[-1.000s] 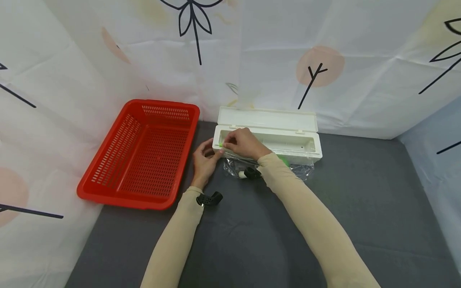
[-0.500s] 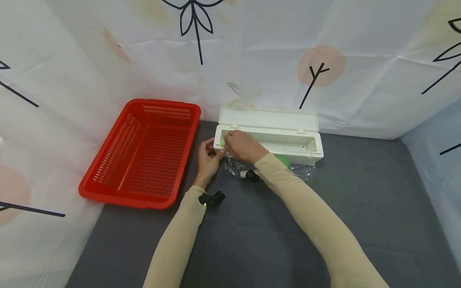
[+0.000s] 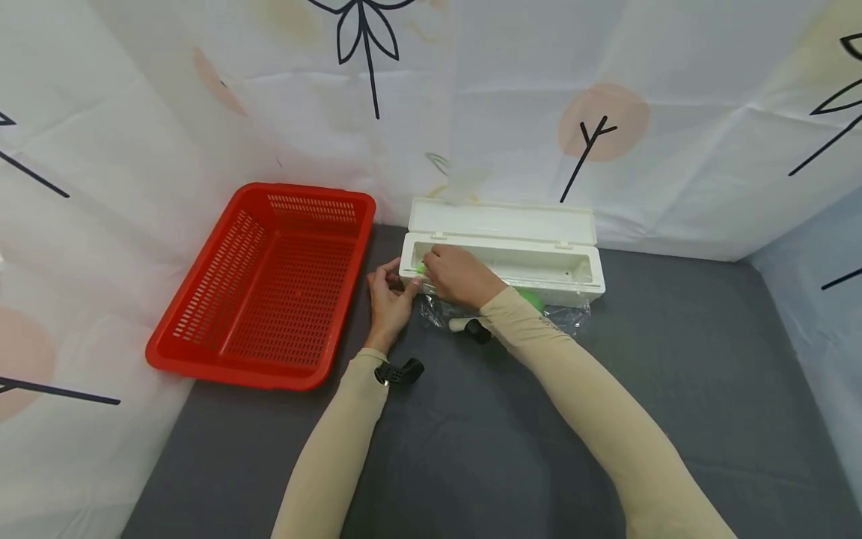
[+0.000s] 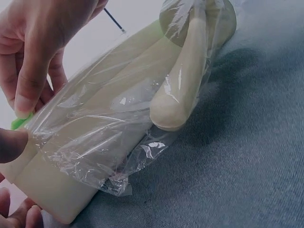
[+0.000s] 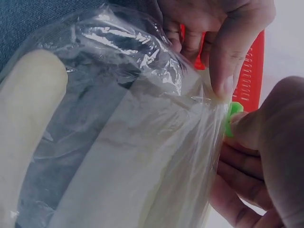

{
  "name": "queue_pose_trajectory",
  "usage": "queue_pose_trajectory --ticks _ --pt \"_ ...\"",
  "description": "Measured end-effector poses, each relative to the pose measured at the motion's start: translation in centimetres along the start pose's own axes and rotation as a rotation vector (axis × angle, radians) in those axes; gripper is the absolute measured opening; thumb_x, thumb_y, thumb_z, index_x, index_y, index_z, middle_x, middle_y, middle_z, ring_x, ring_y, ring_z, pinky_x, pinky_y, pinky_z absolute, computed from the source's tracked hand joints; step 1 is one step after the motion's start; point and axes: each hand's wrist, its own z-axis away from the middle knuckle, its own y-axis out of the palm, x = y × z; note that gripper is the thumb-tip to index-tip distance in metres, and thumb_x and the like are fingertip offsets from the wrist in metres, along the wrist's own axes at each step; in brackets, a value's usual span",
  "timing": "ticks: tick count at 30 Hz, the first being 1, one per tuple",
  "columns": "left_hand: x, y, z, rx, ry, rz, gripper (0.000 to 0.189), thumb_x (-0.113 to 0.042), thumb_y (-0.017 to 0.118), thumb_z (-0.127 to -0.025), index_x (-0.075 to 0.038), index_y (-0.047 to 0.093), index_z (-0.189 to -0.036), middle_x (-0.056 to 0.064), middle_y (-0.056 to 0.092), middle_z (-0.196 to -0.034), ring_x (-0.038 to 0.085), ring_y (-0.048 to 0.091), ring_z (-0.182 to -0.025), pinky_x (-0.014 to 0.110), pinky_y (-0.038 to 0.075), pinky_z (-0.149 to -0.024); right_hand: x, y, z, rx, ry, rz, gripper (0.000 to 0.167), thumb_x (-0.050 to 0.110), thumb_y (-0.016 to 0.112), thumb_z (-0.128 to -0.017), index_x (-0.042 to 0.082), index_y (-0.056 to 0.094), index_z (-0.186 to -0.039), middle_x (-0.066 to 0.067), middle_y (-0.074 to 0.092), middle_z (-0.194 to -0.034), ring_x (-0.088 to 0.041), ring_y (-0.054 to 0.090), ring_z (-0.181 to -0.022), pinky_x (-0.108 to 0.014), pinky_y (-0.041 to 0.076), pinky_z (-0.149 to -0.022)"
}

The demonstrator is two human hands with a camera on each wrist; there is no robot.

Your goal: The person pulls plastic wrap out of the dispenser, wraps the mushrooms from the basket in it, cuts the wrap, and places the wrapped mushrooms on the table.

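A long white cling film dispenser (image 3: 590,287) stands at the back with its lid raised. My left hand (image 3: 390,305) grips its left end, thumb (image 4: 12,145) on the front edge and fingers against the end. Beside that thumb, my right hand (image 3: 463,277) pinches a small green slider (image 5: 233,118) on the dispenser's front edge. Clear plastic film (image 5: 166,71) drapes over the edge and down the front. Against the film in front lies an object with an off-white rounded handle (image 4: 173,102) and a round green part (image 3: 532,299); my right wrist partly hides it.
A red slotted plastic basket (image 3: 236,376) stands left of the dispenser, close to my left hand. Dark grey cloth (image 3: 458,457) covers the table. A white printed curtain (image 3: 512,127) hangs right behind the dispenser.
My right hand and the green slider have shifted slightly right along the dispenser's front edge. The left hand stays at the left end.
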Motion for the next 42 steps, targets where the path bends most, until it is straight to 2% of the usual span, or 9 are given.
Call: queue_pose_trajectory --ticks 6,9,13,16,20,28,33,38,42 --pt "-0.5 -0.8 -0.1 0.053 -0.036 0.003 0.049 0.001 0.071 -0.092 0.006 0.05 -0.136 0.021 0.04 -0.125 0.035 0.056 -0.106 0.019 0.045 -0.078 0.0 -0.5 -0.8 0.081 0.076 -0.107 0.017 0.012 0.059 -0.103 0.0 0.07 -0.105 -0.014 0.067 -0.095 -0.028 0.065 -0.086 -0.041 0.051 -0.08" --pt "-0.7 -1.2 -0.2 0.077 -0.047 0.003 0.052 -0.001 0.072 -0.092 0.006 0.048 -0.138 0.023 0.039 -0.131 0.038 0.057 -0.111 0.019 0.046 -0.08 -0.1 -0.9 -1.2 0.113 0.069 -0.136 0.018 0.012 0.058 -0.104 0.002 0.072 -0.1 -0.013 0.067 -0.091 -0.027 0.065 -0.083 -0.041 0.05 -0.078" --pt "-0.6 -1.3 -0.4 0.09 -0.057 -0.021 0.056 -0.005 0.076 -0.09 0.005 0.048 -0.138 0.023 0.041 -0.13 0.036 0.059 -0.112 0.019 0.047 -0.079 -0.2 -1.3 -1.5 0.14 0.046 -0.146 0.019 0.011 0.058 -0.103 0.005 0.073 -0.095 -0.011 0.069 -0.09 -0.026 0.065 -0.082 -0.041 0.05 -0.079" --pt "-0.5 -1.1 -0.5 0.067 -0.084 -0.025 0.056 -0.005 0.077 -0.089 0.003 0.048 -0.137 0.02 0.043 -0.127 0.034 0.058 -0.11 0.02 0.044 -0.078 -0.3 -1.3 -1.5 0.138 0.024 -0.153 0.019 0.011 0.058 -0.103 0.004 0.074 -0.096 -0.011 0.069 -0.091 -0.026 0.065 -0.083 -0.041 0.05 -0.079" --pt "-0.7 -0.5 -0.6 0.026 -0.119 0.01 0.053 -0.002 0.076 -0.09 0.002 0.048 -0.135 0.018 0.043 -0.127 0.032 0.056 -0.11 0.023 0.041 -0.078 -0.6 -0.8 -1.1 0.094 -0.017 -0.123 0.02 0.01 0.055 -0.104 0.003 0.072 -0.095 -0.012 0.066 -0.089 -0.026 0.063 -0.079 -0.04 0.051 -0.076" --pt "-0.3 0.5 -0.3 -0.017 -0.102 0.069 0.051 0.0 0.075 -0.09 0.005 0.046 -0.132 0.023 0.033 -0.135 0.037 0.056 -0.111 0.019 0.041 -0.073 -1.2 -0.3 -0.1 -0.005 -0.056 -0.013 0.017 0.01 0.058 -0.101 0.002 0.07 -0.093 -0.013 0.066 -0.088 -0.027 0.064 -0.076 -0.042 0.053 -0.071" --pt "-0.3 0.8 -0.3 -0.069 -0.133 0.146 0.051 0.004 0.076 -0.086 0.001 0.043 -0.125 0.019 0.029 -0.133 0.027 0.054 -0.106 0.019 0.045 -0.074 -1.3 -0.2 0.1 -0.037 -0.061 0.026 0.017 0.012 0.059 -0.1 0.004 0.071 -0.092 -0.011 0.067 -0.087 -0.026 0.064 -0.075 -0.043 0.054 -0.067" --pt "-0.1 0.8 -0.2 -0.132 -0.129 0.131 0.052 0.004 0.079 -0.083 -0.002 0.043 -0.12 0.016 0.031 -0.129 0.022 0.05 -0.104 0.02 0.041 -0.075 -1.4 0.0 0.3 -0.061 -0.07 0.039 0.017 0.014 0.059 -0.1 0.006 0.071 -0.091 -0.01 0.067 -0.087 -0.026 0.065 -0.075 -0.044 0.055 -0.065" --pt "-0.3 0.7 -0.1 -0.12 -0.137 0.118 0.055 0.003 0.079 -0.083 0.001 0.043 -0.125 0.016 0.031 -0.128 0.023 0.05 -0.105 0.021 0.042 -0.075 -1.3 0.0 0.4 -0.046 -0.051 0.038 0.017 0.014 0.059 -0.101 0.006 0.072 -0.093 -0.01 0.068 -0.089 -0.024 0.065 -0.075 -0.043 0.055 -0.066"
